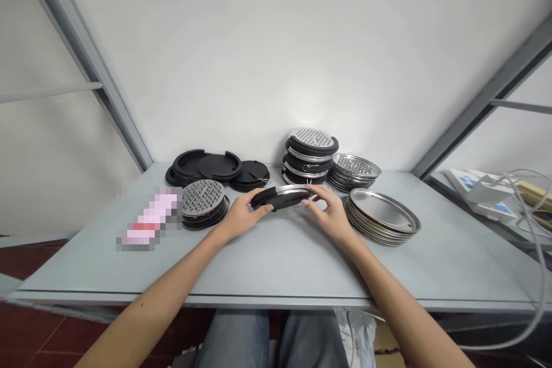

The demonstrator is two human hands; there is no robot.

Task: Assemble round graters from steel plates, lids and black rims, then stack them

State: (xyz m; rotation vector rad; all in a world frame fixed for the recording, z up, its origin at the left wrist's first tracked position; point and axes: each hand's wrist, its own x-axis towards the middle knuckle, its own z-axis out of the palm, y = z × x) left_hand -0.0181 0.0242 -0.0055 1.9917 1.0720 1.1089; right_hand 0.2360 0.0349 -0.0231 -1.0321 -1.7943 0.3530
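Pale wall (241,57) backs the grey worktop (280,276). Midway between its left and right edges, the left hand (241,217) and right hand (330,214), partly closed, pinch opposite sides of 1 black-and-silver disc (282,200).

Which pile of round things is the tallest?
The black-and-silver pile at the back, behind the right hand, with a silver disc full of holes on top. It stands higher than the rest.

Left hand (242,215), right hand (330,215): black-and-silver disc (282,199) held, apparently clear of desk (276,270); metal plates (382,211) stacked nearer right edge.
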